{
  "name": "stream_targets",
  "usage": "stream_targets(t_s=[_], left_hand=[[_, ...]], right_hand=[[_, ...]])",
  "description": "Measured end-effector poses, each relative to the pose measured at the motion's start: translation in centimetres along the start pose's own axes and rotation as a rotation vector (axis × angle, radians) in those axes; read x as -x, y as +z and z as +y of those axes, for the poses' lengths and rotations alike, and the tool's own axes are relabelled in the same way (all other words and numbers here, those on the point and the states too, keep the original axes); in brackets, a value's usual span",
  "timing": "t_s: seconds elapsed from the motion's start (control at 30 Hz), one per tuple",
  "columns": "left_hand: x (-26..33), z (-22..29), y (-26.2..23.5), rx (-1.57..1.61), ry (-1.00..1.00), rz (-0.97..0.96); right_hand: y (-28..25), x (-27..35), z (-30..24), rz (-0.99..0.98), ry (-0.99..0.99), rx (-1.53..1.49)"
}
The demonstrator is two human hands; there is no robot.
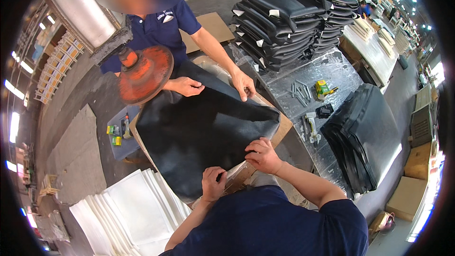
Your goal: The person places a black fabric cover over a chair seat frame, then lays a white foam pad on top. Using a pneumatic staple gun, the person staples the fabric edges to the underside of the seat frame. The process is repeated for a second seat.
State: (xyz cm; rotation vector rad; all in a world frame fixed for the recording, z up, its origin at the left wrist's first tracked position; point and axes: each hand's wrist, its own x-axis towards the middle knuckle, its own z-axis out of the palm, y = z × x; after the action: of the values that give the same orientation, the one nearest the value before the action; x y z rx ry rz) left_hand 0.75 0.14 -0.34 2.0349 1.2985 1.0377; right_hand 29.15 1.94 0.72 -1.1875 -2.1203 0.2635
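Observation:
A black leatherette sheet (189, 137) lies spread over a pad or board, its near and right edges hanging down. My left hand (214, 183) is closed at the near edge of this sheet, fingers curled over it. Further right, my right hand (262, 155) grips the sheet's edge near the right corner, fingers bent. Opposite me, a co-worker in a navy shirt has one hand (243, 84) touching the far right edge and the other hand (187, 86) just over the sheet. Pale brown board (285, 127) shows beneath the right corner.
A worn orange-red disc (144, 76) on a machine hangs over the sheet's far left. White panels (137, 204) stand at the near left. On the right table are a staple gun (310, 128), a green-and-yellow box (323, 89), black sheets (362, 132) and stacked black cushions (279, 19).

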Motion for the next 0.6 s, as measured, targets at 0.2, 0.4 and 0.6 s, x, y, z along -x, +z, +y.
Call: stream_targets(t_s=[0.2,0.4,0.6], left_hand=[[-0.2,0.2,0.0,-0.014,0.015,-0.002],[-0.1,0.3,-0.1,-0.01,0.021,-0.009],[0.2,0.2,-0.1,-0.005,0.008,-0.031]], right_hand=[[2.0,-0.7,-2.1,-0.038,-0.032,-0.068],[2.0,-0.6,-1.8,-0.027,-0.029,-0.066],[0.9,0.1,-0.9,-0.02,0.006,-0.039]])
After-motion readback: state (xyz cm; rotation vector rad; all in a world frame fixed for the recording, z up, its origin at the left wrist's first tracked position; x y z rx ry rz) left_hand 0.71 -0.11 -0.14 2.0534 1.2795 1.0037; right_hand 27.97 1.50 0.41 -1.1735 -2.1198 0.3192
